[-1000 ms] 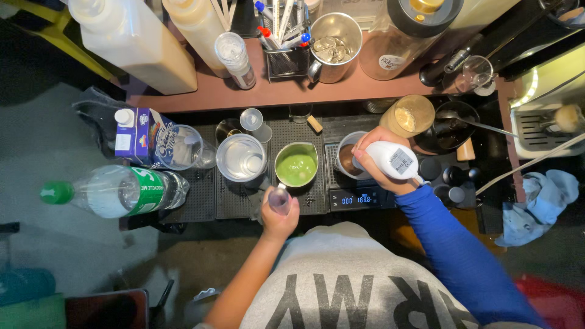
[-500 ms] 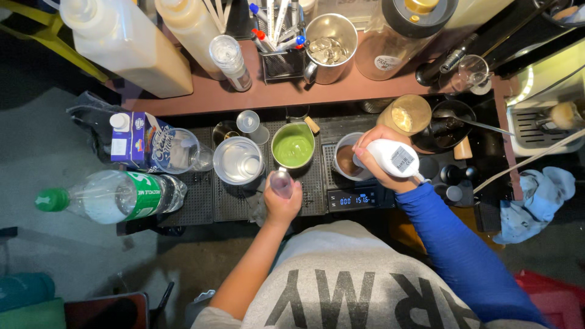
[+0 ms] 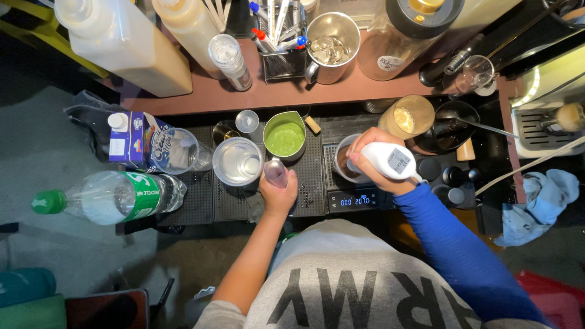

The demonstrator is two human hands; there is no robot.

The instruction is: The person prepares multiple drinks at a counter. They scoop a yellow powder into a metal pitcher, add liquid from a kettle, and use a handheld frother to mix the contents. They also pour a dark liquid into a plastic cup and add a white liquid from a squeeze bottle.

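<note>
While the counter carries this much glassware and so many bottles packed close, the main hazard is a knock. Largest first: the big white jug at the far left and the lying plastic water bottle at the near left sit well away from the hands and look safe enough, though the bottle, on its side, could roll off the near edge if nudged.

Nearer the work, the milk carton stands just beside an empty glass, and a bump to either could topple both. On the dark drip mat the steel pitcher of green liquid sits just beyond the left hand, which is clamped around a small clear glass; lifting that glass carelessly could clip the pitcher's handle and slop green drink over the mat.

On the right, the right hand is closed on a white handheld frother held over a small cup standing on the digital scale. I judge that tilting the frother or raising it while it spins would spatter the cup's brown contents onto the scale, and pressing down could tip the cup.
</note>
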